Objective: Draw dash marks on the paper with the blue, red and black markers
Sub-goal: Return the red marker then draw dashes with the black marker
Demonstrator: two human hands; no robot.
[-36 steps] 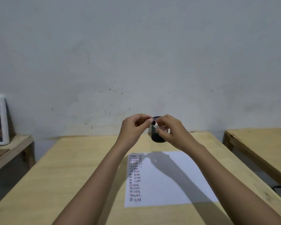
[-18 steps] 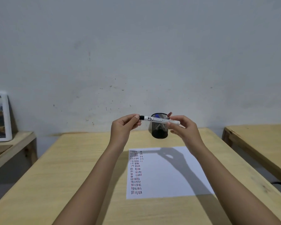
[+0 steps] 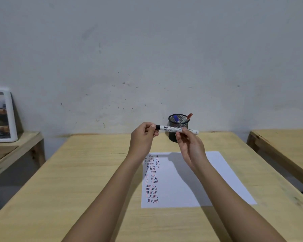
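I hold the black marker (image 3: 171, 129) level in the air above the table's far half. My left hand (image 3: 143, 138) pinches its black cap end, and my right hand (image 3: 191, 145) grips the white barrel near the other end. Behind it stands a black mesh pen cup (image 3: 173, 137) with the blue marker (image 3: 176, 118) and the red marker (image 3: 189, 116) sticking out. A white sheet of paper (image 3: 217, 180) lies on the table below my hands, with columns of blue, red and black dashes down its left side.
The wooden table (image 3: 77, 180) reaches to the grey wall. Another wooden table (image 3: 283, 144) stands to the right across a gap. On a low shelf at the left leans a white-framed picture (image 3: 2, 116).
The marker came out of the pen cup, turned level, and now hangs between both hands. My hands moved apart along it. The view has tilted down slightly.
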